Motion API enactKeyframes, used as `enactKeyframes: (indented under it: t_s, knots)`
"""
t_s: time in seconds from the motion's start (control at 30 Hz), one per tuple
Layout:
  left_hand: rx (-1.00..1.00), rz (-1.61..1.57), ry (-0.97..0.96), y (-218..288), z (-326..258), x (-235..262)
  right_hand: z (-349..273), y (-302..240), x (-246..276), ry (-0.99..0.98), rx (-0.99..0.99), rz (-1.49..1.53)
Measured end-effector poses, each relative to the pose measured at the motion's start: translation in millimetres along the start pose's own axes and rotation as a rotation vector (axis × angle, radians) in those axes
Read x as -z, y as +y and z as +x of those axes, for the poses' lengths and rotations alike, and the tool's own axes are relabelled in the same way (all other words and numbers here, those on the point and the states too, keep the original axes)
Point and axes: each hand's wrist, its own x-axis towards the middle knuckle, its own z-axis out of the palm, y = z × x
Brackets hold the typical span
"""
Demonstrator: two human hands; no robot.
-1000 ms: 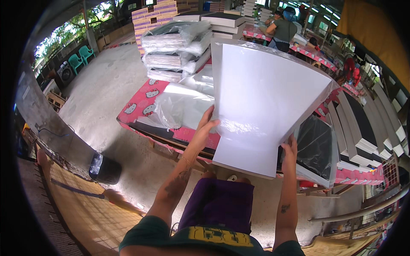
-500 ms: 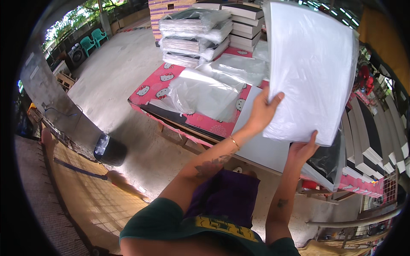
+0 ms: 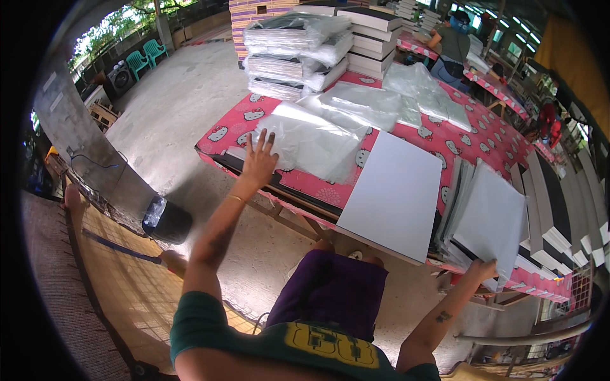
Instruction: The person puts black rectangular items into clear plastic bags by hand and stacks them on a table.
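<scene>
Since the earlier frame, you have lowered the white sheet: the large white board (image 3: 397, 193) now lies flat on the table (image 3: 489, 143), its near corner overhanging the front edge. Your left hand (image 3: 259, 162) rests with fingers spread open on a clear plastic bag (image 3: 311, 143) near the table's left front edge. Your right hand (image 3: 481, 272) has its fingers closed on the lower corner of a wrapped white sheet (image 3: 492, 222) leaning at the table's right end. Bagged stacks (image 3: 295, 54) occupy the far left corner. Open concrete floor (image 3: 171, 120) lies to your left.
</scene>
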Motion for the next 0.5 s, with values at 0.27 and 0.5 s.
enactKeyframes:
  t_s: [0.27,0.5]
  knots:
    - [0.387,-0.973,-0.021,44.8,49.3,102.8,-72.8,-91.4,-17.7,0.051,0.328,-0.376]
    - [-0.086,-1.520,0.031,138.2,53.0,123.0,-308.1,-106.6,-77.0,-1.470,0.141,-0.150]
